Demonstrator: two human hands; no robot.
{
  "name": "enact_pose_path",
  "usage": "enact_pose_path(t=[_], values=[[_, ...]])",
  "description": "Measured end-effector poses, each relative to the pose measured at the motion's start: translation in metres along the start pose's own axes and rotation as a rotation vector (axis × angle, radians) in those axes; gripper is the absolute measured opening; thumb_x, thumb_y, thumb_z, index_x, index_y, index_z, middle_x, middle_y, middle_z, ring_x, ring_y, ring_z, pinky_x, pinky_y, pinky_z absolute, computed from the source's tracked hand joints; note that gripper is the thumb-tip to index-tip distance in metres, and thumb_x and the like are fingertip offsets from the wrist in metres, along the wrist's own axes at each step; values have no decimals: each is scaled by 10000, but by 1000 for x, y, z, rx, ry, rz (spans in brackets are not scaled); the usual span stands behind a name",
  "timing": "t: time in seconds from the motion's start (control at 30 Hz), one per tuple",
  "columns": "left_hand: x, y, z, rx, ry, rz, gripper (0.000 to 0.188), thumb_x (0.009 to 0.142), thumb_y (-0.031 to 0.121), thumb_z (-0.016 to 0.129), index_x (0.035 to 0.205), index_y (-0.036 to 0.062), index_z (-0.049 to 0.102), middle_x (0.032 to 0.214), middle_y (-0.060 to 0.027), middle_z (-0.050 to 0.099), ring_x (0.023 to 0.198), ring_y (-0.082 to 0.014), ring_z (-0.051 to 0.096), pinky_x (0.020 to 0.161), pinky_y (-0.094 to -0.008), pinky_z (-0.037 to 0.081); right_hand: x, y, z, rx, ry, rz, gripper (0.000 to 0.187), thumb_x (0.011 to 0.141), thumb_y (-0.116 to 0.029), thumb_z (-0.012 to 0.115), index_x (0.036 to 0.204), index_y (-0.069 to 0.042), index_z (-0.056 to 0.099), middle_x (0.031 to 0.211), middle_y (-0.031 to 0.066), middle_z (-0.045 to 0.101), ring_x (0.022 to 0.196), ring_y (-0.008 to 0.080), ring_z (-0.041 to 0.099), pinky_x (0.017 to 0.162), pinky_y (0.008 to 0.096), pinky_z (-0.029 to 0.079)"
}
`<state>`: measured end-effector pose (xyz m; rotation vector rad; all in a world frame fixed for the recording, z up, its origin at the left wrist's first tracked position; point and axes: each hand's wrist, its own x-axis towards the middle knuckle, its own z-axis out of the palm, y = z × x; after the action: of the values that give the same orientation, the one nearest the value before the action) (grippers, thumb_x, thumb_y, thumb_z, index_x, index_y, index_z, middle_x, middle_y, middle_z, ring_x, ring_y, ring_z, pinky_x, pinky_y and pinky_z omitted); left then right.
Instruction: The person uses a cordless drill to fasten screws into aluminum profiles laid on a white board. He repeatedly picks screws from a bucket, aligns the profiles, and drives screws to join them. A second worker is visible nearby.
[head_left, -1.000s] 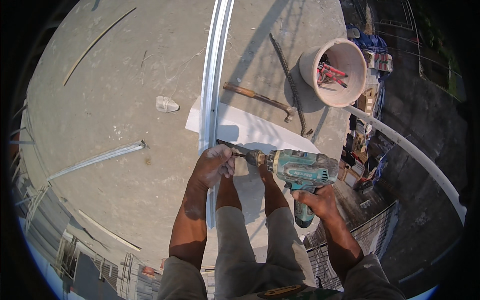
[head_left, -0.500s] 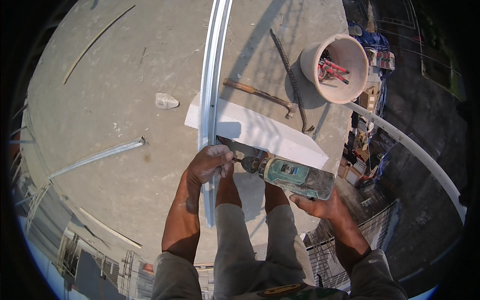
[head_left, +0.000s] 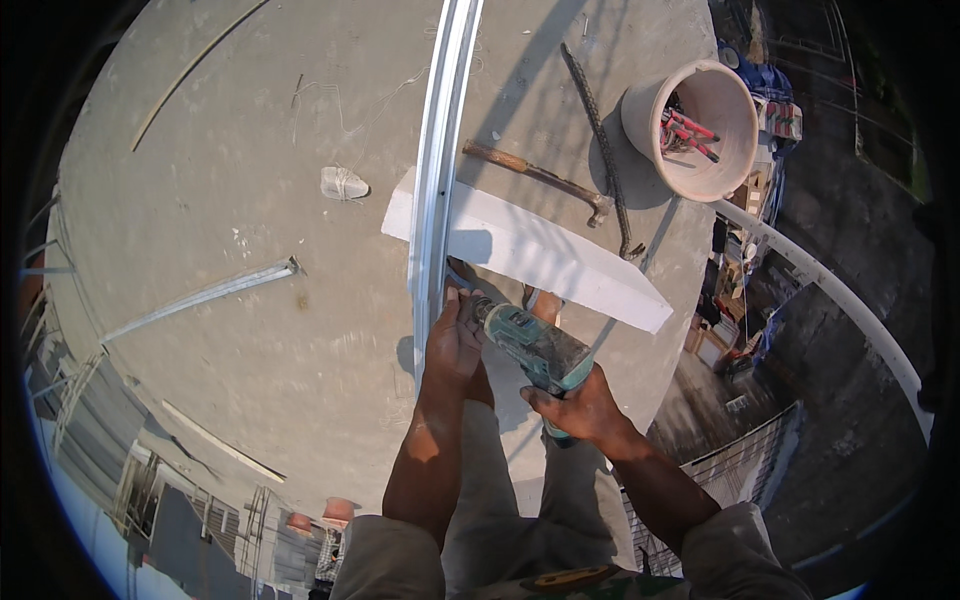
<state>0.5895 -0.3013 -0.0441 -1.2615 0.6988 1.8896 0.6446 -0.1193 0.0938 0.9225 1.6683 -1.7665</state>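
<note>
A person's right hand (head_left: 575,405) clamps the grip of a teal drill (head_left: 535,345) in hard sunlight, while the left hand (head_left: 455,338) bunches its fingers at the tool's nose, just beside a metal rail (head_left: 437,150); whether those fingers pinch anything cannot be told. The drill lies between the two hands, its nose toward the rail, which runs away past the left hand.

Ahead and to the right of the right hand, a pale bucket (head_left: 640,110) tips its mouth toward the camera, showing red-handled tools (head_left: 692,135) piled inside. Nearer the hands, a hammer (head_left: 540,182) and a dark ribbed bar (head_left: 597,140) lie beyond a white board (head_left: 560,255), which passes beneath the rail.

The bare grey floor (head_left: 250,130) spreads ahead and left of the left hand, carrying a string-wound lump (head_left: 344,183), a short metal strip (head_left: 205,300) and, farther off, a thin curved strip (head_left: 195,72). Well to the right of the right hand, past the floor's edge, a long pale pipe (head_left: 830,280) curves by outdoor clutter and dark ground.
</note>
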Motion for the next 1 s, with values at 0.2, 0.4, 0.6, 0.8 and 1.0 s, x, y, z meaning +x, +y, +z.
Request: enact_pose_path(t=[0.2, 0.4, 0.6, 0.8, 1.0], values=[[24, 10, 4, -164, -88, 78, 220, 1031, 331, 553, 1041, 121, 617, 946, -40, 703, 885, -170, 672, 772, -325, 538, 22, 12, 12, 29, -19, -61, 528, 798, -31, 764, 1268, 16, 528, 1187, 96, 601, 1066, 170, 588, 922, 310, 487], [36, 9, 19, -188, -142, 79, 227, 1042, 288, 527, 1084, 78, 602, 939, -56, 652, 928, -242, 643, 881, -392, 529, 33, 16, 16, 138, -35, 56, 521, 799, 13, 737, 1277, -5, 531, 1152, 97, 617, 1049, 193, 595, 917, 314, 486], [34, 14, 42, -138, -56, 65, 281, 1031, 325, 546, 1041, 53, 615, 950, -85, 659, 900, -247, 648, 818, -393, 548, 33, 25, 14, 82, -1, -112, 458, 863, 62, 651, 1305, -19, 561, 1181, 67, 652, 1006, 126, 591, 834, 269, 493], [-15, 38, 58, 697, 379, -30, 486, 942, 443, 669, 1108, -9, 600, 961, -137, 651, 853, -213, 656, 729, -333, 548, 26, 16, 5, 223, -20, -64, 466, 857, 94, 638, 1305, -9, 564, 1224, 75, 661, 996, 105, 588, 808, 262, 499], [-19, 87, 10, 1323, 480, 580, 588, 856, 347, 776, 1236, -49, 566, 1086, -184, 669, 979, -225, 653, 867, -348, 519, 20, 15, -5, 158, -31, -129, 474, 853, 92, 641, 1309, -8, 561, 1209, 87, 670, 1010, 121, 596, 853, 286, 501]])
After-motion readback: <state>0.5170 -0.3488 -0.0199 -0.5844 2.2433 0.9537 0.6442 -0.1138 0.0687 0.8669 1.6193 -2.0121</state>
